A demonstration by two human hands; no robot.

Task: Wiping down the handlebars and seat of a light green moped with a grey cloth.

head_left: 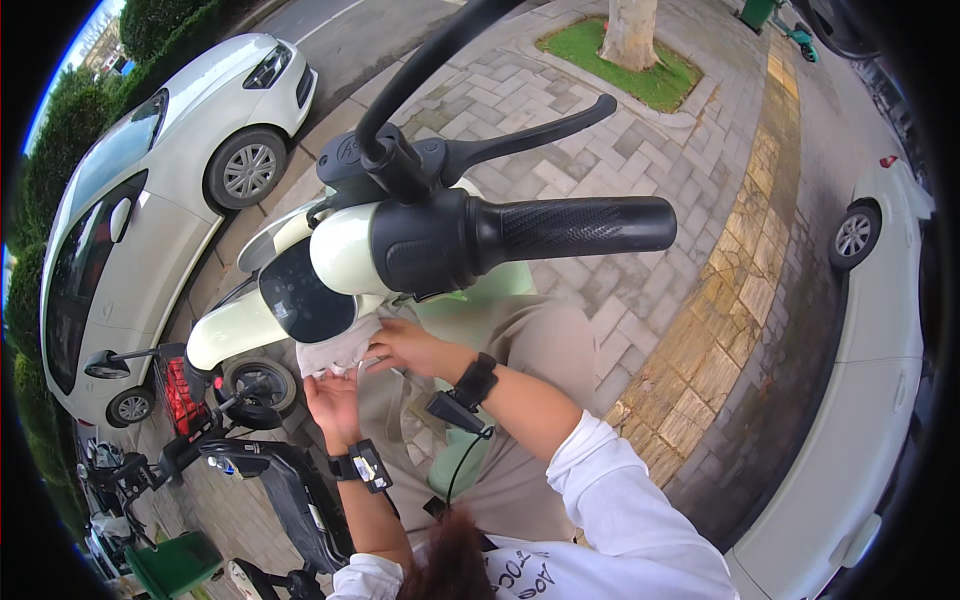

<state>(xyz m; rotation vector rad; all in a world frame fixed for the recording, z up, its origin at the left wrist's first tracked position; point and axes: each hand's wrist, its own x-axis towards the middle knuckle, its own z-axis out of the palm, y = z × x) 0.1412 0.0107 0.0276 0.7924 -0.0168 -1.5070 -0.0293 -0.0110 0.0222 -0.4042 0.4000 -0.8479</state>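
A pale, crumpled cloth (337, 352) is bunched just below the dark display (303, 290) of a cream scooter handlebar (225, 332). From below, my left hand (335, 408) has its palm turned up, with curled fingers gripping the cloth's lower edge. At the cloth's right side, my right hand (412, 348) pinches it, its fingertips partly hidden in the folds. Above my right hand, the black rubber grip (590, 228) sticks out to the right, with the brake lever (530, 137) and black mirror stem (435, 75) beyond it.
A white car (150, 190) is parked at the left and another pale car (870, 330) at the right. Other two-wheelers, one a black scooter (290, 490), stand at the lower left near a green bin (178, 562). Yellow paving (725, 310) crosses the brick pavement; a tree (630, 35) stands ahead.
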